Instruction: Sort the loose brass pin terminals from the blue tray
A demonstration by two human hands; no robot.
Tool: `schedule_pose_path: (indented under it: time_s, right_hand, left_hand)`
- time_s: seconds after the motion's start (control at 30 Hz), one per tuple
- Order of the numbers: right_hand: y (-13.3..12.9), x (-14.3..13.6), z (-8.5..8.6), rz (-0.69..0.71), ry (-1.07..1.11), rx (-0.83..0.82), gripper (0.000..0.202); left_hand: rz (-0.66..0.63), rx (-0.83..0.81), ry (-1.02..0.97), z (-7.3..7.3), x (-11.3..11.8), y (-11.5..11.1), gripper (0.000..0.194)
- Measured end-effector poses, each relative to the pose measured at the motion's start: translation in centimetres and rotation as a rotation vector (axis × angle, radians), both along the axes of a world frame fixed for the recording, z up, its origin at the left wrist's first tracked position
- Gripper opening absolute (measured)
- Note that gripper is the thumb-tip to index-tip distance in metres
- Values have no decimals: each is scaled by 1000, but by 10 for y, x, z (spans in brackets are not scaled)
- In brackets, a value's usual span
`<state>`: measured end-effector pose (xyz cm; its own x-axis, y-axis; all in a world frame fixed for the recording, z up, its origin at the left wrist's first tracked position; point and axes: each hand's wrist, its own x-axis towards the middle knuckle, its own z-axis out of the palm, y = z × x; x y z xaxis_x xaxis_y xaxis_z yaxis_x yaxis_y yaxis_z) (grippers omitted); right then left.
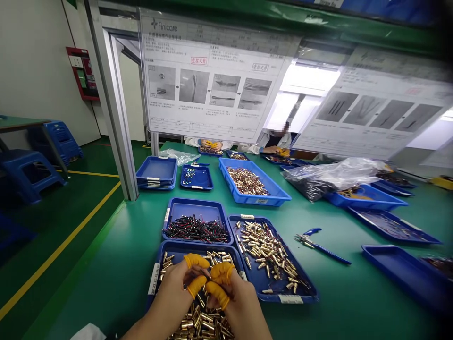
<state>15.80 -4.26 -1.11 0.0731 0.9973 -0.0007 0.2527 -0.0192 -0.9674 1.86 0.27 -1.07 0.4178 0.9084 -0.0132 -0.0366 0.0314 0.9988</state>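
My left hand (179, 283) and my right hand (235, 288) meet over a blue tray (152, 279) of gold-coloured metal sleeves (203, 323). Yellow finger cots cover several fingertips on both hands. The fingers of each are closed in a pinch, close together; what lies between them is small, dark and mostly hidden. Just beyond, a second blue tray (196, 208) holds a pile of short black and red wires (198, 230). To the right, another tray (297, 297) carries gold sleeves (267, 245), some with dark wire ends showing.
Blue-handled pliers (323, 248) lie on the green table (339, 293). Farther back are a light-blue bin (272, 197) of metal parts, stacked trays (155, 182), a small tray (203, 182) and a plastic bag (329, 174). Co-workers' gloved fingers (212, 144) show across the table. Instruction sheets (212, 118) hang above.
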Motion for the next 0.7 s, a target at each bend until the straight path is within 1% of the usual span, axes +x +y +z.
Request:
schedule_pose_path:
  time_s: [0.1, 0.2, 0.33, 0.4, 0.5, 0.6, 0.67, 0.7]
  right_hand:
    - [-1, 0, 2, 0, -38, 7, 4]
    - [-1, 0, 1, -10, -60, 17, 3]
    - [-4, 0, -3, 14, -46, 39, 14]
    - [-4, -1, -2, 37, 13, 26, 13]
    - [-4, -1, 5, 132, 162, -30, 11]
    - [-2, 1, 16, 228, 326, -69, 22]
    - [0, 3, 21, 225, 387, -101, 29]
    - [1, 5, 23, 201, 396, -124, 31]
  left_hand:
    - [9, 20, 20, 1, -1, 0, 19]
    - [-11, 57, 31, 3, 0, 0, 18]
    - [-71, 133, 51, 7, -1, -1, 17]
    - [-97, 141, 58, 8, -2, -3, 16]
    - [-123, 103, 24, 10, -4, -3, 17]
    - [-153, 35, -74, 11, -6, 0, 23]
    - [-158, 25, -98, 10, -8, 3, 25]
    - [-160, 47, -68, 10, -9, 4, 24]
